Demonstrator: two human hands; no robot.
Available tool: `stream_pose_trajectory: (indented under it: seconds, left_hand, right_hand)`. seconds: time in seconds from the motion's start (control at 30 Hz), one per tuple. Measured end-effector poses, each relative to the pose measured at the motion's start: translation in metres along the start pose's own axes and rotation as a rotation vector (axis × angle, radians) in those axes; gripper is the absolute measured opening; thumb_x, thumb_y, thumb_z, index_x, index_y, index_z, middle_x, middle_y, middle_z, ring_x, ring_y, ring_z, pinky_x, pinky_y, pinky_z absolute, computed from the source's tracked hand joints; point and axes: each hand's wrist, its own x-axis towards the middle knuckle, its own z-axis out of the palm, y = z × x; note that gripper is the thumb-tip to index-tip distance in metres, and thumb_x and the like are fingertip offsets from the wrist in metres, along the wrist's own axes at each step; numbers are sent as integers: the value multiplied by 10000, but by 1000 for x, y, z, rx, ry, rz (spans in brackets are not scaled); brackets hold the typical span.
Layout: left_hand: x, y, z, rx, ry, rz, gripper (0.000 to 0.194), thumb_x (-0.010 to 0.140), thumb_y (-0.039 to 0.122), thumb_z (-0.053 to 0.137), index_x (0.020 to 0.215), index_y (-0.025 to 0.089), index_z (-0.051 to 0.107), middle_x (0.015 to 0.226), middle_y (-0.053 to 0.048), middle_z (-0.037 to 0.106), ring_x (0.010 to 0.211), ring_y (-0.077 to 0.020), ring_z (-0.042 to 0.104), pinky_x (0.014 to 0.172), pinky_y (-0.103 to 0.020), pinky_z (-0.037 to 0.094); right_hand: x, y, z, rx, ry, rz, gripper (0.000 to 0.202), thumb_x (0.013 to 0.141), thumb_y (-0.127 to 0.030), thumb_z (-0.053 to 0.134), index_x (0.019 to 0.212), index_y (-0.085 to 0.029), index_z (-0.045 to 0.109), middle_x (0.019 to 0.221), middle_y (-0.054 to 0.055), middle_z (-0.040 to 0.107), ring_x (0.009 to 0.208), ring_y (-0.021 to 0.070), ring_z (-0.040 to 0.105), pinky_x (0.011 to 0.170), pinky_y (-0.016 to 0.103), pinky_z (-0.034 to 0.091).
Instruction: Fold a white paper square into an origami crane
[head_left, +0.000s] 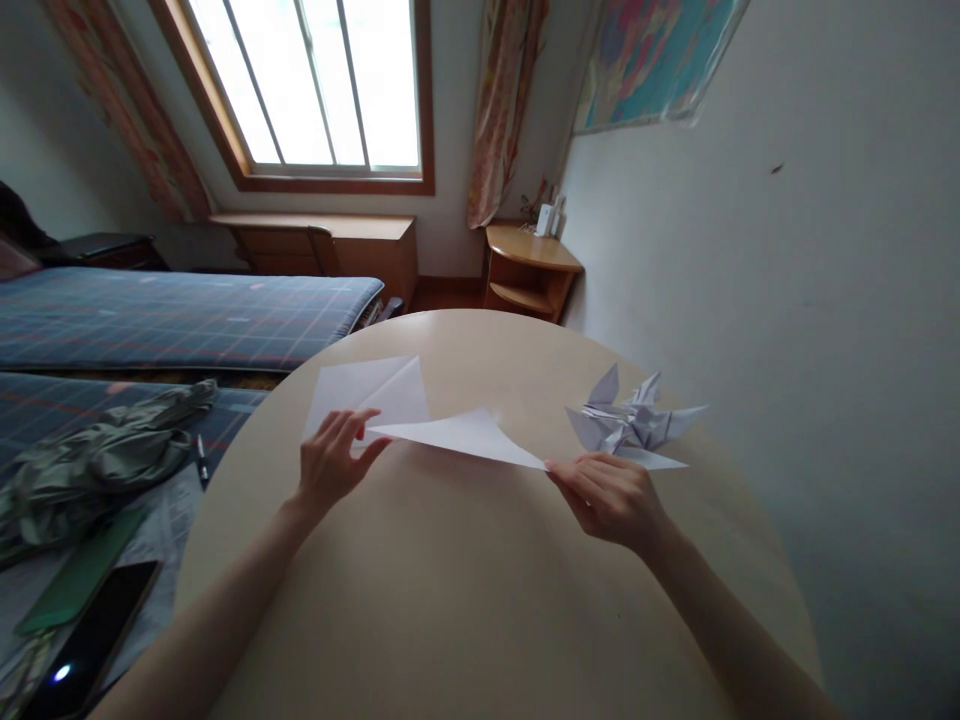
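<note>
A white sheet of paper (pixel 469 436) stretches between my hands above the round table, and its top comes to a point. My right hand (pixel 607 495) pinches its right corner between thumb and fingers. At the left corner, my left hand (pixel 334 455) has thumb and forefinger closed around the paper's tip. Behind my left hand a second white sheet (pixel 367 390) lies flat, with a crease running across it. Just beyond my right hand sits a cluster of folded paper cranes (pixel 634 415); how many is hard to tell.
The round cream table (pixel 480 600) fills the front. At left, a bed (pixel 180 310) holds crumpled grey-green cloth (pixel 97 460), a phone (pixel 97 630) with its light on, a green case (pixel 82 575) and a pen (pixel 202 460). A white wall (pixel 825 330) rises at right.
</note>
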Motion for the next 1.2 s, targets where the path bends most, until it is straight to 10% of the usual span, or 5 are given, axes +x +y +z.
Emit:
stream_pose_trajectory:
  seconds: [0.17,0.63,0.83,0.93,1.2]
  left_hand:
    - [-7,37,2,-213,-129,1,269,911,362,446,1046,161,563,498,82,542,377,-48,461,463,-153,356]
    - [-13,36,35,-55,-490,-135,621,804,518,543,1275,134,415,1217,-140,557,1115,-284,511,942,-410,411]
    - [-6,45,24,-51,-387,17,465,832,393,562,1242,188,485,1384,-141,391,1243,-308,384,957,-458,395]
    - [-8,56,19,-116,-391,163,286,884,258,499,1158,198,557,1203,-100,581,1016,-234,571,866,-391,465]
    - [-22,79,16,-248,-440,254,325,880,391,493,1112,194,605,1147,-81,631,1045,-252,592,884,-398,482]
  right_hand:
    - [-3,-6,7,74,-22,-8,98,846,-121,522,884,-128,612,489,-14,570,439,99,494,520,234,402]
    - [-20,-3,26,302,-47,234,176,870,-242,529,1019,-189,607,724,39,714,596,143,650,579,250,477]
    - [-15,-3,26,313,-246,237,304,876,-160,459,1147,-224,578,1138,86,642,1024,204,600,828,368,483]
    - [-13,-4,28,395,-393,197,458,834,-61,401,1234,-246,525,1348,63,469,1270,207,391,969,426,403]
    - [-8,-10,24,605,-533,162,431,737,-110,504,1132,-236,620,1387,54,402,1338,232,243,1055,489,281]
